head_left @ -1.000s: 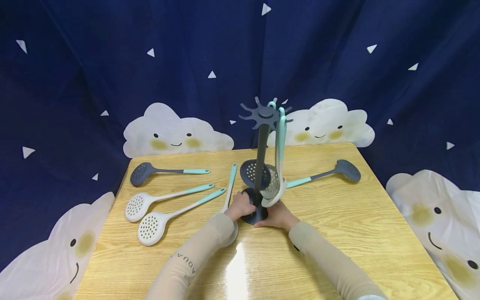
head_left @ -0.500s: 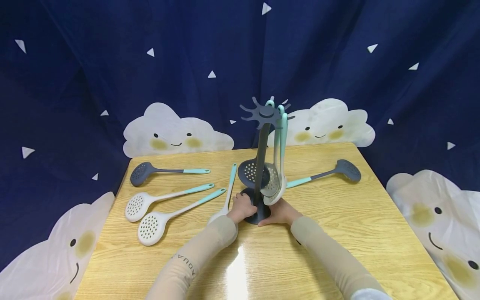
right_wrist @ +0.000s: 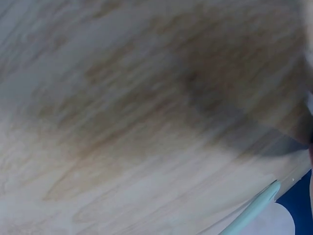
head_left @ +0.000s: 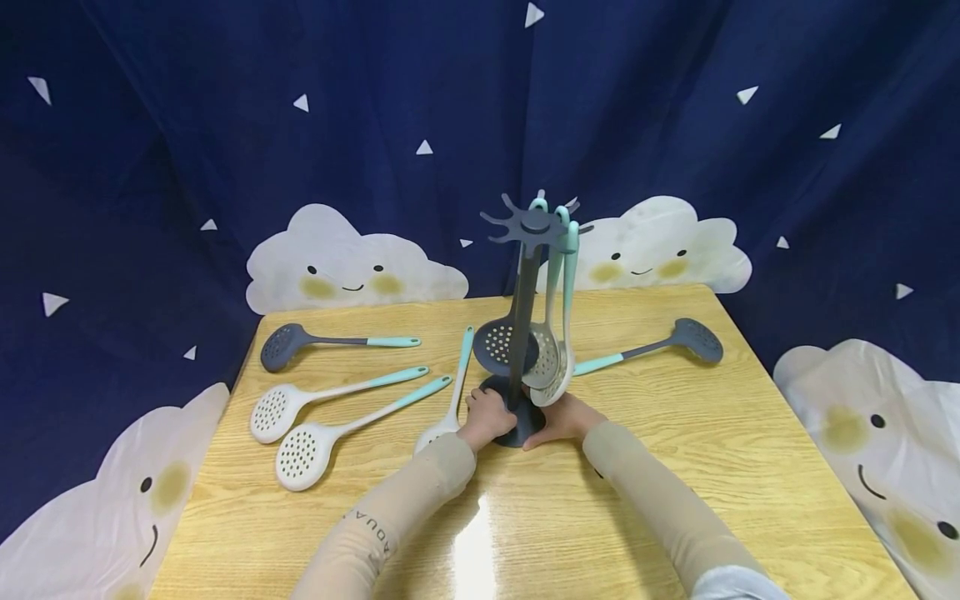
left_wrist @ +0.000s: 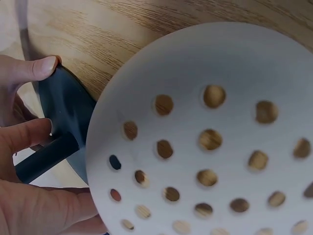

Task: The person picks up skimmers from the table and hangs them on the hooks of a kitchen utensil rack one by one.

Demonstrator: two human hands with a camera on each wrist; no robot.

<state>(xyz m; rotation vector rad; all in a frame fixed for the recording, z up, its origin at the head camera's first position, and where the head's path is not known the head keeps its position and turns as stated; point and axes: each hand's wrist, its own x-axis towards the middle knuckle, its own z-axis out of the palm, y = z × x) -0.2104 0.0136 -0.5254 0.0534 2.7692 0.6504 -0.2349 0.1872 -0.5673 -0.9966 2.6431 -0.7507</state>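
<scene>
A dark utensil stand (head_left: 524,321) with a star-shaped hook top stands upright mid-table. From its right and rear hooks hang a dark skimmer (head_left: 489,358) and two pale perforated utensils (head_left: 553,385) with mint handles. My left hand (head_left: 489,417) grips the round base (head_left: 531,423) from the left; in the left wrist view the left hand (left_wrist: 41,208) has thumb and fingers on either side of the post. On the right my right hand (head_left: 566,419) holds the base's edge, its thumb at the front. The right wrist view shows mostly blurred tabletop.
A white skimmer (head_left: 453,417) lies partly under my left forearm. Two white skimmers (head_left: 302,457) and a dark skimmer (head_left: 281,348) lie left on the wooden table (head_left: 675,467). Another dark skimmer (head_left: 696,340) lies at right. Behind hangs a blue curtain (head_left: 375,100).
The stand has turned a little counterclockwise as seen from above. The front hanging utensil has swung right and back, the hanging dark skimmer slightly left. Both hands keep hold of the base.
</scene>
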